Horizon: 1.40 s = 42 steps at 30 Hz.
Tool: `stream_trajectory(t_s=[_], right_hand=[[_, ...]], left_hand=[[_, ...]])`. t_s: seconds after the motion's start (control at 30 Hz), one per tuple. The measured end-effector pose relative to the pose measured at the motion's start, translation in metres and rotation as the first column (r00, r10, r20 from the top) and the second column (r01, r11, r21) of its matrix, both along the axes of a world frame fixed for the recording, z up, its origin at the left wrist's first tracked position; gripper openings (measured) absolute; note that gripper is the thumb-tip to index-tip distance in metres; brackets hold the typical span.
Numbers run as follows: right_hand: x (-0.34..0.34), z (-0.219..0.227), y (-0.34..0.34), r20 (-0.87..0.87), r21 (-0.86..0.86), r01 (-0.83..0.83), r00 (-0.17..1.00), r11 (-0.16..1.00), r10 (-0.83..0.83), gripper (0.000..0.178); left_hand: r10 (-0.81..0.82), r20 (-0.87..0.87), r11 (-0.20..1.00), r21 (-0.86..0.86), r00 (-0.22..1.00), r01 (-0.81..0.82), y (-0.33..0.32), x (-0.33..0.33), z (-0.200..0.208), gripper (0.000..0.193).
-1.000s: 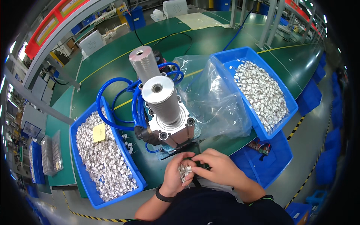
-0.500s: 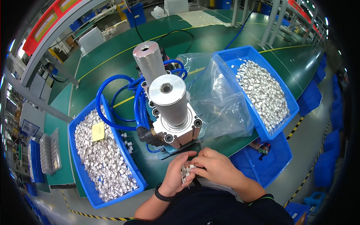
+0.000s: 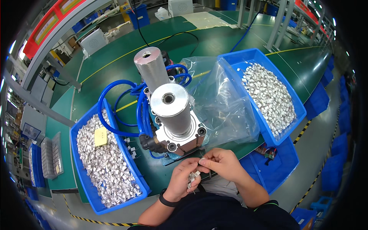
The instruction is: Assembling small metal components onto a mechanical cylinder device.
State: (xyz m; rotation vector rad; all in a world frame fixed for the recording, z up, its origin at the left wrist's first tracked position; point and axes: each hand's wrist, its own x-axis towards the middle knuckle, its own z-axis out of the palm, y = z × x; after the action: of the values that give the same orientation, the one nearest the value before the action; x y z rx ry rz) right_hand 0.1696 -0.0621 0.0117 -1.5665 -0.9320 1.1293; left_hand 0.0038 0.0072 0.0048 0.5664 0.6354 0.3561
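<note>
Fingertips of the right hand [image 3: 224, 165] pinch one small metal part [image 3: 202, 160] just in front of the press machine [image 3: 176, 122]. The left hand [image 3: 184, 180] is curled around a bunch of small metal parts [image 3: 193, 177], its fingers closed on them and touching the right hand. Both hands sit at the near edge of the green table [image 3: 115, 69]. A blue bin [image 3: 88, 191] of parts lies to the left, a second blue bin [image 3: 297, 111] to the right, with a clear plastic bag [image 3: 226, 103] between machine and second bin.
</note>
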Motion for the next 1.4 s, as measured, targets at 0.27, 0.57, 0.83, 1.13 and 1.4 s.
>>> stream_trajectory(t_s=[0.27, 0.57, 0.83, 1.13, 1.4], right_hand=[[-0.002, 0.003, -0.001, -0.284, -0.082, -0.1, 0.956, 0.992, 0.073, 0.026], [-0.004, -0.012, 0.004, 0.001, -0.003, -0.016, 1.0, 1.0, 0.016, 0.027], [-0.009, 0.004, 0.02, -0.151, -0.06, 0.027, 0.988, 0.998, -0.035, 0.025], [-0.007, 0.003, 0.025, -0.199, -0.085, 0.016, 0.979, 0.996, -0.033, 0.022], [-0.007, -0.001, 0.025, -0.244, -0.036, 0.02, 0.969, 0.999, -0.029, 0.02]], left_hand=[[0.097, 0.013, 0.995, -0.005, 0.995, -0.097, 0.0, -0.002, -0.013, 0.015], [0.122, -0.02, 0.992, -0.019, 0.992, -0.122, -0.002, -0.01, -0.016, 0.013], [0.125, -0.045, 0.992, -0.006, 0.991, -0.125, -0.003, -0.009, -0.014, 0.012], [0.101, -0.02, 0.995, -0.01, 0.995, -0.101, -0.002, -0.009, -0.018, 0.014], [0.107, -0.019, 0.994, -0.027, 0.994, -0.108, -0.002, -0.01, -0.019, 0.013]])
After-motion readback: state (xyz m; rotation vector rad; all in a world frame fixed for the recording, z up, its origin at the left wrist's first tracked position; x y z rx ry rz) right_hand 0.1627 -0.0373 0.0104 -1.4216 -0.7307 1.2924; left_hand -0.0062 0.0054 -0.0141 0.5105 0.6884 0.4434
